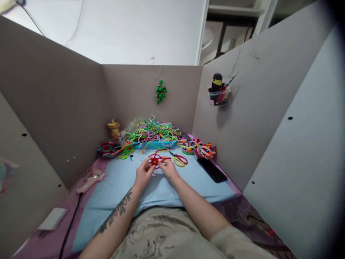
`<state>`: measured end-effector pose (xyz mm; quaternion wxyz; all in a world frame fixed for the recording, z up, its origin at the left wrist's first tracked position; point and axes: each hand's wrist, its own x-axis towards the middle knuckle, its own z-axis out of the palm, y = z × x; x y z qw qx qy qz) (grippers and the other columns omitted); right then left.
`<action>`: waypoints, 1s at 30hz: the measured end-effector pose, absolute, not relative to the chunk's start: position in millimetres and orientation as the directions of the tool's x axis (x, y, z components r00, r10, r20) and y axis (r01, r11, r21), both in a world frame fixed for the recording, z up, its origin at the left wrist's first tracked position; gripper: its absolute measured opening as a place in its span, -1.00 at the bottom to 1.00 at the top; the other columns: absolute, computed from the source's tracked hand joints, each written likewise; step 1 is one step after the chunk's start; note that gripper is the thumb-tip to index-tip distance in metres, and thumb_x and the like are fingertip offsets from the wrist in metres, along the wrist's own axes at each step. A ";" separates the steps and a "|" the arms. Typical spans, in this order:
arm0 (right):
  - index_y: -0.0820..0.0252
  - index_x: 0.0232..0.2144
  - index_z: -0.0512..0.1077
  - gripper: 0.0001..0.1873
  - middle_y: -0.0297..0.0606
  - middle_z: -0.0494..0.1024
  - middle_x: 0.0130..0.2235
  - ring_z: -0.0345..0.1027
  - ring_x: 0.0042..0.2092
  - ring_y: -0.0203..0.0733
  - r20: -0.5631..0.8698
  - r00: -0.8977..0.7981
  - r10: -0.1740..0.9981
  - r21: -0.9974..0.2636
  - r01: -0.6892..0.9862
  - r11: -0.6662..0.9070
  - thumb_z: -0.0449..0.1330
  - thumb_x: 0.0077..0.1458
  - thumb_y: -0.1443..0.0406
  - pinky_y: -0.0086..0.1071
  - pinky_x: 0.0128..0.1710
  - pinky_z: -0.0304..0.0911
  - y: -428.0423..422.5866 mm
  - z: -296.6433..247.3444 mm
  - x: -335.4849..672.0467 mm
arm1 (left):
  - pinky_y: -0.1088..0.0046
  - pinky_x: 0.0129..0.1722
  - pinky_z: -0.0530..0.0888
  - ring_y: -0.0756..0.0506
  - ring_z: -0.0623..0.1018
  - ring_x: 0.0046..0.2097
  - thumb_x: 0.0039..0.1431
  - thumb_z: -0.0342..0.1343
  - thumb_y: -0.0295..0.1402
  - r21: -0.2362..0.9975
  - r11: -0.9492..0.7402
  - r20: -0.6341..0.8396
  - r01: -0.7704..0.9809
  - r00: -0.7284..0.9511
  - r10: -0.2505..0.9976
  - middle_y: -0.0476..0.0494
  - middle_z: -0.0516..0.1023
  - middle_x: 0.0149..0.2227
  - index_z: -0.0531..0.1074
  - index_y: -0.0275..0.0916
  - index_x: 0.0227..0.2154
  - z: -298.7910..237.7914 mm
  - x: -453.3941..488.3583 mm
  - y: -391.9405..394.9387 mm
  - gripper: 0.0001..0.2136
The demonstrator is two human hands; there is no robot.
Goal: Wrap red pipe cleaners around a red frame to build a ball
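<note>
Both my hands meet over a light blue mat [121, 187] and work a red pipe-cleaner piece [155, 160] shaped like a small wheel with spokes. My left hand [143, 173] pinches its left side. My right hand [169, 169] pinches its right side, where a loose red strand runs off to the right. Just beyond my right hand lie scissors [179, 159] with red and yellow handles.
A heap of coloured pipe cleaners [152, 132] fills a blue tray at the back. Finished coiled pieces [205, 151] sit right of it, a black phone [212, 169] on the mat's right edge, a glue gun [91, 180] at left. Grey partition walls [61, 108] enclose the desk.
</note>
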<state>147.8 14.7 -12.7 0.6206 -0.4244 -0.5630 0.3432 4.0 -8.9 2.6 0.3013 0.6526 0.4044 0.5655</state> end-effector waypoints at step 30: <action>0.19 -0.56 0.44 -0.83 -0.32 0.45 -0.55 0.29 -0.45 -0.20 0.406 0.206 0.890 -0.914 0.108 0.392 0.18 -0.11 0.20 -0.35 -0.41 0.23 12.1 -8.5 157.5 | 0.44 -0.42 0.45 -0.09 0.56 -0.41 -0.05 0.22 -0.22 0.941 -0.331 0.336 0.068 -0.082 0.938 -0.13 0.60 -0.46 0.47 -0.34 -0.13 6.2 -2.8 -1.5 -0.59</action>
